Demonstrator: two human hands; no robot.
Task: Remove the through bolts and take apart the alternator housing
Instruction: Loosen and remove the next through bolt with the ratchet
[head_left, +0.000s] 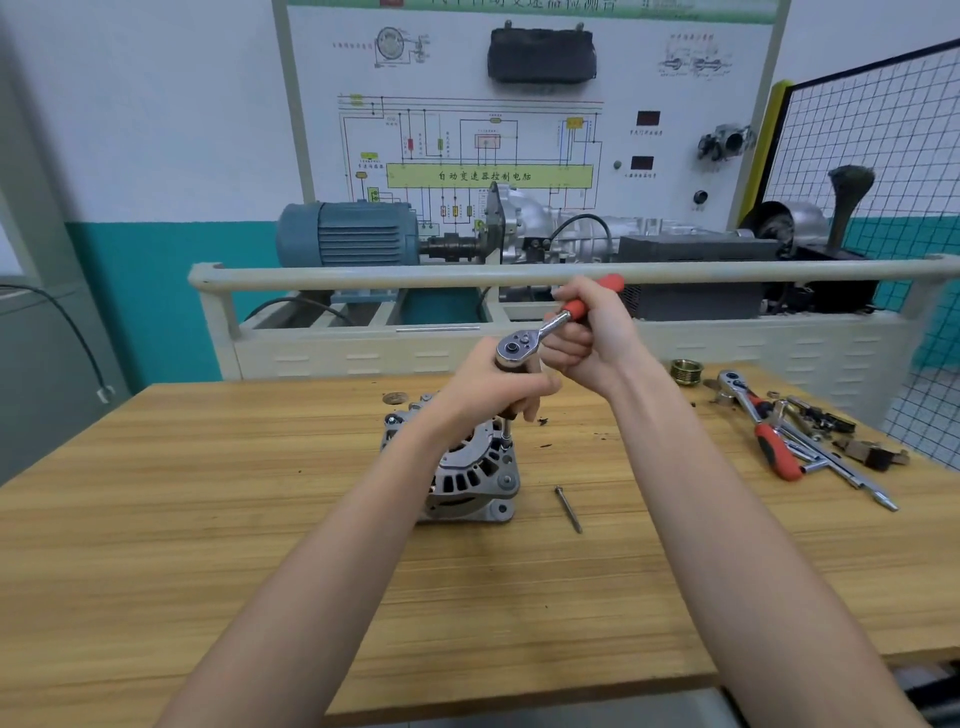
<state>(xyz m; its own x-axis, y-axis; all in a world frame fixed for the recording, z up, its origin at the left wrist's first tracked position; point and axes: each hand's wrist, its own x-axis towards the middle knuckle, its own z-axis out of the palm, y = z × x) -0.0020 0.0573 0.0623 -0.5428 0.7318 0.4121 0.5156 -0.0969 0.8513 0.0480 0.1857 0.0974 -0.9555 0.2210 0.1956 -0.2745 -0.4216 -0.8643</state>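
Bench (208, 519); alternator (467, 478) partly hand-hidden

— Where's the alternator (470, 470)?

— Mid-worktop, a silver cast housing with slotted vents, standing with one end face up and a mounting ear at its near base.

— And the bolts?

— One long thin bolt (568, 510) lies loose just to its right (head pointing away). A ratchet (550, 327) with an orange handle stands over the housing's right rim, its extension reaching down.
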